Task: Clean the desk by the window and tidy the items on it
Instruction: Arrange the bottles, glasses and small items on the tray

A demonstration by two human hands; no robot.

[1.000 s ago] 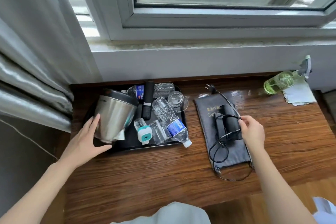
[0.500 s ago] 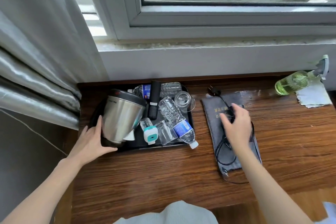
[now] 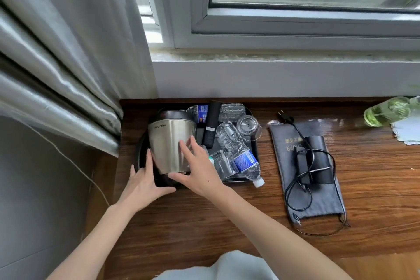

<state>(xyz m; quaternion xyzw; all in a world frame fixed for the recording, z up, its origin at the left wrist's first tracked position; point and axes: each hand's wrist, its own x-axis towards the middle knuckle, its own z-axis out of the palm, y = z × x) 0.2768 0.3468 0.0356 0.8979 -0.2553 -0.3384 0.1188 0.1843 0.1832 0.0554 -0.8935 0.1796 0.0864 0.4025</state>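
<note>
Reaching in with both hands, we frame the steel kettle (image 3: 172, 145), which leans tilted at the left end of the black tray (image 3: 254, 150) on the wooden desk (image 3: 204, 223) under the window. Our left hand (image 3: 145, 183) lies against the kettle's lower left side with straight, spread fingers, and our right hand (image 3: 195, 166) lays its flat fingers on the front of the body; neither hand curls round it yet, so we judge this to be the start of righting or lifting the kettle as part of tidying the tray. Whether the palms bear any weight we cannot tell. Beside the kettle the tray is crowded: 2 plastic water bottles (image 3: 238, 152) lie on their sides, a black remote (image 3: 211, 125) rests between them, and a drinking glass (image 3: 248, 125) lies tipped at the far right corner. Well to the right, apart from the tray, a grey pouch (image 3: 288, 143) carries a black hair dryer (image 3: 314, 161) with its cord (image 3: 297, 193) looping over the desk, and a green spray bottle (image 3: 386, 111) lies near a white cloth (image 3: 406, 132) at the far edge. Next, we judge, the hands need a firmer hold low on the kettle, so it can stand upright without knocking the bottles crowding its right side.
</note>
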